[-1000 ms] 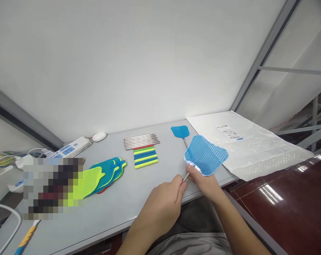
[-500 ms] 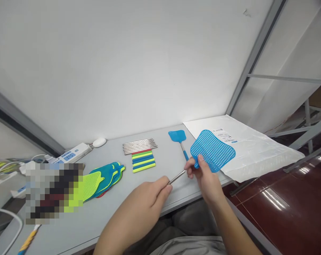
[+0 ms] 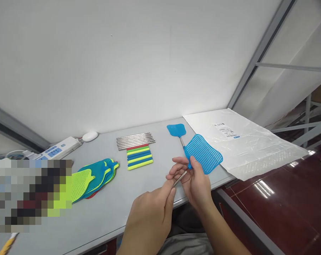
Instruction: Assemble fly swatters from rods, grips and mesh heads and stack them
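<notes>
My right hand pinches the neck of a blue mesh fly-swatter head, held just above the grey table's front edge. My left hand is closed on a thin metal rod whose far end points into that head's socket. Behind them lies an assembled blue fly swatter with its shaft toward me. To the left sit a row of metal rods and several coloured handle grips.
A pile of green, teal and red swatter heads lies at the left. A clear plastic bag with a label covers the table's right end. A power strip and a white puck sit by the white wall. Red floor lies right.
The blue head was lifted up and right, then came back down closer to me. My left hand drew the rod back and now aims it at the head's neck.
</notes>
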`<state>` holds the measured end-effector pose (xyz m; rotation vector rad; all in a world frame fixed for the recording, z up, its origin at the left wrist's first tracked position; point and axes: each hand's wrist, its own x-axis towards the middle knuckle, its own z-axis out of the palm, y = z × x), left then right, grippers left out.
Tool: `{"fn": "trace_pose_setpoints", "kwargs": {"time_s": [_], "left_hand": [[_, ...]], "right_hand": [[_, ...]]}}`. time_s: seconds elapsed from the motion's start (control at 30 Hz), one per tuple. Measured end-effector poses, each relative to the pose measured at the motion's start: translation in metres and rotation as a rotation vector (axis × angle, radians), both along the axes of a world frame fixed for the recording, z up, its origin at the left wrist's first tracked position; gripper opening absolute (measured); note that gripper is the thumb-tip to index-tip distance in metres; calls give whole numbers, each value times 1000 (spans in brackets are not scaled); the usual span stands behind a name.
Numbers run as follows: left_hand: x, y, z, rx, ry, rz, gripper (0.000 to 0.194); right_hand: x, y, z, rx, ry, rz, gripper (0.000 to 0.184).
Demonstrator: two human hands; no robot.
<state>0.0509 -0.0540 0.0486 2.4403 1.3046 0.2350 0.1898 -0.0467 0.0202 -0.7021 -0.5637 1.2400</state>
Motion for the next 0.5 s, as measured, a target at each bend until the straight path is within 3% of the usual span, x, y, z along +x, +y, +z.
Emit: {"fn": "trace_pose_setpoints", "kwargs": {"time_s": [0.3,0.5], "left_hand": [[2,-3,-3,62,-10,-15,42],[3,-5,-2,52,-24,-24,41]], "right_hand": [[4,-2,-9,77,-131,3,47],[4,-2,-13,70,-90,20,46]]}}
